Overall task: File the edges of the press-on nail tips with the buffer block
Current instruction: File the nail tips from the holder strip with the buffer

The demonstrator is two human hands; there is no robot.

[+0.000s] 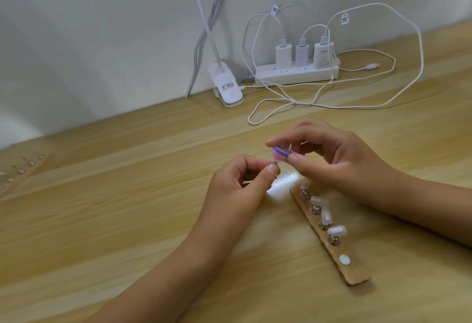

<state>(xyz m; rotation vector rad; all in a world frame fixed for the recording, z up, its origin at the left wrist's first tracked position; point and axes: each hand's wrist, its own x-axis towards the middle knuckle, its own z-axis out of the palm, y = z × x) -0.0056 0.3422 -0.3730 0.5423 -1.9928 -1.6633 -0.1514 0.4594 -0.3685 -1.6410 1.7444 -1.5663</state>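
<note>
head: one buffer block (357,153), four mounted nail tips (337,231)

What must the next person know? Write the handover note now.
Left hand pinches one nail tip, mostly hidden, at the buffer block.
Right hand grips the buffer block above it.
Wooden holder lies beside the right wrist: four mounted tips, near-end pad bare.
Done: cannot tell which tips are filed.
Left: finish this tip, probably reseat it on the bare pad, check the others.
</note>
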